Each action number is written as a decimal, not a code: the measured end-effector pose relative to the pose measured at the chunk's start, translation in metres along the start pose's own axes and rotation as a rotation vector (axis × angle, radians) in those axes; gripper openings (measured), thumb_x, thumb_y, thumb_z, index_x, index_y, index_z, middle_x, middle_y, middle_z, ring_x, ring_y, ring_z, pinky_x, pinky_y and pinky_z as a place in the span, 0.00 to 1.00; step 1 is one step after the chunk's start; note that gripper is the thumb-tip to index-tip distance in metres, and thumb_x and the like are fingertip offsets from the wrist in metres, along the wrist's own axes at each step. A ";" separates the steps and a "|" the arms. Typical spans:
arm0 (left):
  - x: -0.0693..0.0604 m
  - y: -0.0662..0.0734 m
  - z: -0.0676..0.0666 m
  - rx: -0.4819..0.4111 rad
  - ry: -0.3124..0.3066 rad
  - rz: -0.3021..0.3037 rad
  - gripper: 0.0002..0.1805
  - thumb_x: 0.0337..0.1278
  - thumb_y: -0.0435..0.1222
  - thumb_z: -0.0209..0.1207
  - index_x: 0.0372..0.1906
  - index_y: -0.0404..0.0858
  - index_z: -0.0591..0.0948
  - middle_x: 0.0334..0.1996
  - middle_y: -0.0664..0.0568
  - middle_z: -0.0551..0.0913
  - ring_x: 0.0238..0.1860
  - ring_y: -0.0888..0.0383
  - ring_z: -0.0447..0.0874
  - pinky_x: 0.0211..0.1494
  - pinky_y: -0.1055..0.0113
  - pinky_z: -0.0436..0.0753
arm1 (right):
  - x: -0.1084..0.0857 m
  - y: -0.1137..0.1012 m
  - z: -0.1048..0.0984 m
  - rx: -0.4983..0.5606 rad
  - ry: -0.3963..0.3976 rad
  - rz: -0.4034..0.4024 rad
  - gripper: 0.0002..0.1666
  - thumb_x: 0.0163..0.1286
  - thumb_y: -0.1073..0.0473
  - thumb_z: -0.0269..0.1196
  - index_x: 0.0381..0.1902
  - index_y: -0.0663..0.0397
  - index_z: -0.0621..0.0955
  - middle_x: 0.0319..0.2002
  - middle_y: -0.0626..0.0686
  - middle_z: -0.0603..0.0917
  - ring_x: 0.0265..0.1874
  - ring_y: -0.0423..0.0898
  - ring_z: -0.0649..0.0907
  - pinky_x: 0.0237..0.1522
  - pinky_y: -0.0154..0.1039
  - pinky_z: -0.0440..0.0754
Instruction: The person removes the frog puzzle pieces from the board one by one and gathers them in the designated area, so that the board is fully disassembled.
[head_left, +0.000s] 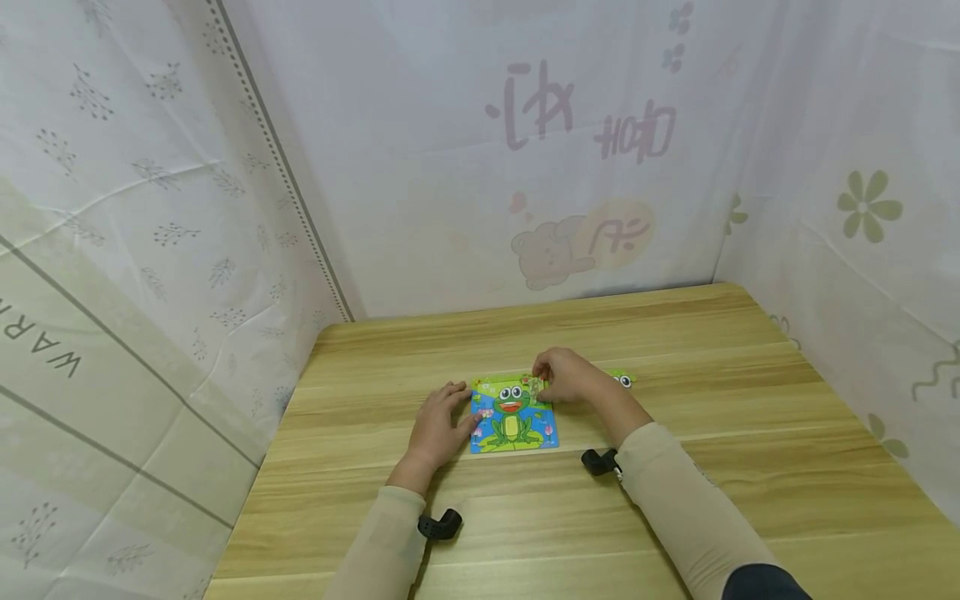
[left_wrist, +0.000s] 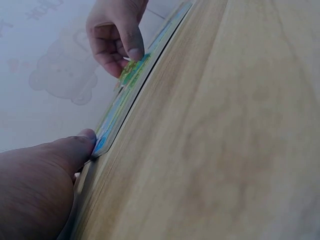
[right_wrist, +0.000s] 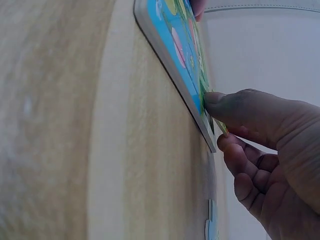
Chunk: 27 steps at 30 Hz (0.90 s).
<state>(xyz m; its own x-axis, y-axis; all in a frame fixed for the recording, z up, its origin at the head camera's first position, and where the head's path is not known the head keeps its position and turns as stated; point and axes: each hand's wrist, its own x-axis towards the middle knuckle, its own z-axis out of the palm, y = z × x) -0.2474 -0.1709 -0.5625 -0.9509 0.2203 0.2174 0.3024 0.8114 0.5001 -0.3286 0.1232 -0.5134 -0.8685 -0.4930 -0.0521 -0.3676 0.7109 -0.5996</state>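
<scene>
The right hand [head_left: 567, 375] pinches a small, thin, yellow-green printed puzzle piece [left_wrist: 129, 72] between thumb and fingers, over the far right corner of the board; fingertips cover much of the piece, and whether it sits in its slot cannot be made out. The left hand [head_left: 435, 425] lies with fingers loosely extended, its thumb touching the left edge of the square blue-and-green frog puzzle board [head_left: 531, 421]; the left wrist view cuts off most of that hand. The board lies flat on the light wood-grain table [head_left: 517, 533]. Just beyond the right hand rests 1 loose green piece with 2 printed eyes [head_left: 622, 380], partly hidden behind the hand and wrist. 2 black wrist devices [head_left: 440, 525] sit at the beige sleeves [head_left: 678, 500]. Behind hangs pale printed cloth [head_left: 420, 167], its lettering faint.
</scene>
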 end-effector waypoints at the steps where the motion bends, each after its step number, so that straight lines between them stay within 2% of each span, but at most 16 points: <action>1: 0.000 0.000 0.000 0.000 0.000 0.000 0.31 0.71 0.53 0.65 0.71 0.42 0.79 0.76 0.51 0.71 0.80 0.45 0.60 0.82 0.42 0.57 | 0.000 0.000 0.000 -0.001 0.001 0.003 0.21 0.59 0.57 0.81 0.46 0.55 0.85 0.38 0.48 0.81 0.36 0.45 0.79 0.42 0.40 0.82; 13: 0.000 0.001 -0.001 -0.007 -0.004 -0.001 0.31 0.71 0.53 0.65 0.72 0.42 0.78 0.76 0.51 0.70 0.80 0.44 0.60 0.81 0.41 0.58 | -0.003 -0.001 0.002 -0.039 0.027 0.045 0.20 0.59 0.54 0.81 0.47 0.51 0.86 0.40 0.45 0.82 0.39 0.45 0.80 0.46 0.41 0.83; 27: 0.000 0.001 -0.001 -0.015 -0.008 0.002 0.32 0.71 0.54 0.64 0.72 0.43 0.78 0.77 0.51 0.70 0.80 0.43 0.59 0.81 0.40 0.57 | -0.010 -0.001 0.004 -0.059 0.078 0.049 0.23 0.60 0.50 0.80 0.50 0.51 0.87 0.43 0.44 0.83 0.41 0.44 0.81 0.50 0.43 0.84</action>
<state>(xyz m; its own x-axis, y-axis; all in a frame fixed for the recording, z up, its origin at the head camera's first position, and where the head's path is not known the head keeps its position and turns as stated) -0.2466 -0.1709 -0.5608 -0.9509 0.2259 0.2117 0.3048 0.8029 0.5123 -0.3180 0.1252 -0.5158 -0.9084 -0.4178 -0.0166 -0.3408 0.7628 -0.5495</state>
